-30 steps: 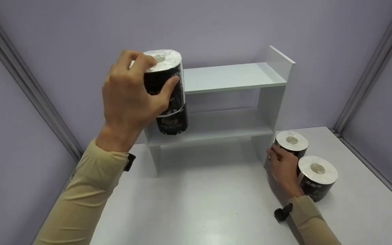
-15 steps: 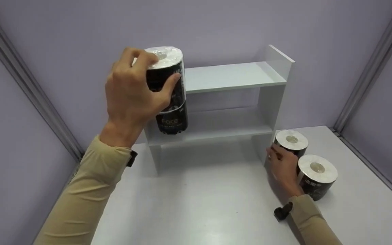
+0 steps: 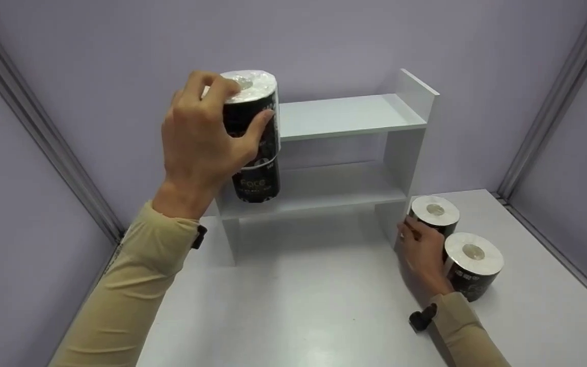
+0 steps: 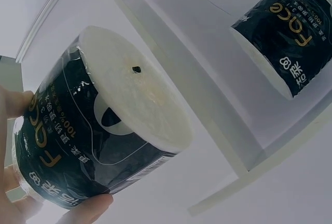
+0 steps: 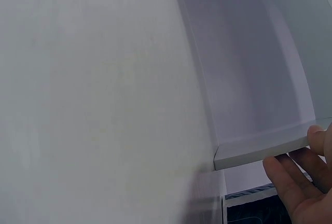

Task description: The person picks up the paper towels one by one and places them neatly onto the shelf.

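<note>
High at the left of the shelf unit, my left hand [image 3: 202,127] grips a wrapped toilet paper roll [image 4: 78,130] with a black "Face" label, fingers over its top and thumb along its side. A second such roll [image 3: 256,183] stands on the shelf's middle board [image 3: 334,186], partly hidden behind the held one in the head view; the left wrist view shows them apart. My right hand [image 3: 423,252] pinches the front edge of the white shelf unit's right side panel [image 5: 259,154], thumb on one face and fingers on the other.
Two more toilet paper rolls, a farther one [image 3: 435,210] and a nearer one [image 3: 473,270], stand on the white table [image 3: 293,306] right of the shelf unit. The top board [image 3: 344,116] ends at a raised side panel. Pale walls [image 3: 324,41] enclose the back and sides.
My left hand has shifted slightly right and a little up with the held roll. My right hand keeps its place at the side panel.
</note>
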`<state>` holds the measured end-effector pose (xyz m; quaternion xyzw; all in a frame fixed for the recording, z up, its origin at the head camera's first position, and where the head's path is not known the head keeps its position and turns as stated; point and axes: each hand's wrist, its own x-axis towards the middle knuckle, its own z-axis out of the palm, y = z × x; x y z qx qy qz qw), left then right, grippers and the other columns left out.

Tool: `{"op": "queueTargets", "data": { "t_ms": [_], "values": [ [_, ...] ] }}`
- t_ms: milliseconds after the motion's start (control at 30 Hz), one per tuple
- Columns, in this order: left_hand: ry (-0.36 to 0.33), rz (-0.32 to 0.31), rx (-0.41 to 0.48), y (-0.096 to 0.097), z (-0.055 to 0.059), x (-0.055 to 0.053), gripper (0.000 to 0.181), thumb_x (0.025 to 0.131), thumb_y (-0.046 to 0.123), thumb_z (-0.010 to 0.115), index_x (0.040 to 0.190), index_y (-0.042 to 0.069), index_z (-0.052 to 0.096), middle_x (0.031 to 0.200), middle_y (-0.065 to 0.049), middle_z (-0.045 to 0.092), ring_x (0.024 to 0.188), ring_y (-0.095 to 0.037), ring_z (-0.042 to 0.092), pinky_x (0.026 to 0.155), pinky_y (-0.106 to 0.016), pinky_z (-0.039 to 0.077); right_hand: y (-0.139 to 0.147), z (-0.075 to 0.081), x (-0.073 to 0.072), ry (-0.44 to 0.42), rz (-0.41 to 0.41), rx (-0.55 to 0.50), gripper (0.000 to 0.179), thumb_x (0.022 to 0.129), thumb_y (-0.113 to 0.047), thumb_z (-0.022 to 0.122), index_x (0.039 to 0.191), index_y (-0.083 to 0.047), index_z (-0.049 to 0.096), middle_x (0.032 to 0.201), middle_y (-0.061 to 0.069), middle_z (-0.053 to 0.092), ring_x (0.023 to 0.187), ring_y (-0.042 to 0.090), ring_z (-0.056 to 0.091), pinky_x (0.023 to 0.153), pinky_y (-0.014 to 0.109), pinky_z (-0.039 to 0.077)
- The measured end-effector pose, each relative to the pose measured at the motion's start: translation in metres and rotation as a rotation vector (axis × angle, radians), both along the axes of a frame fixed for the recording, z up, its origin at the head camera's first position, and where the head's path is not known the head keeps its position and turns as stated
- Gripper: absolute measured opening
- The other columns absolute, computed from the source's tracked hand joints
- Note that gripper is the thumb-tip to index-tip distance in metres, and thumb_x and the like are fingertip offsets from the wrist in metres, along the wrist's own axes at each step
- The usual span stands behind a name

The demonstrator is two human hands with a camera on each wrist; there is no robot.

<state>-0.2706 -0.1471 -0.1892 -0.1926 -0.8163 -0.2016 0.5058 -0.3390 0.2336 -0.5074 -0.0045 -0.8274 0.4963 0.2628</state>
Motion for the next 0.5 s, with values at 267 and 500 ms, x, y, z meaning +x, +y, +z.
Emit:
{"op": "queueTargets", "data": {
  "t_ms": [267, 500],
  "values": [
    [-0.025, 0.012, 0.01, -0.003, -0.003, -0.008, 0.048, 0.088, 0.046, 0.085, 0.112, 0.005, 0.073, 0.116, -0.018, 0.068, 0.096, -0.041, 0.068, 0.084, -0.056, 0.059, 0.0, -0.002, 0.0, -0.034, 0.01, -0.014, 0.036, 0.107, -0.013, 0.066, 0.141, 0.001, 0.066, 0.126, 0.023, 0.075, 0.11, 0.034, 0.076, 0.079, 0.004, 0.053],
    [-0.045, 0.035, 0.018, -0.006, -0.003, -0.016, 0.049, 0.089, 0.046, 0.085, 0.113, 0.004, 0.073, 0.117, -0.018, 0.068, 0.095, -0.042, 0.068, 0.083, -0.056, 0.059, -0.002, -0.002, 0.0, -0.015, 0.003, 0.002, 0.034, 0.106, -0.01, 0.066, 0.138, 0.001, 0.069, 0.123, 0.022, 0.077, 0.107, 0.033, 0.076, 0.078, 0.004, 0.053]
  ]
}}
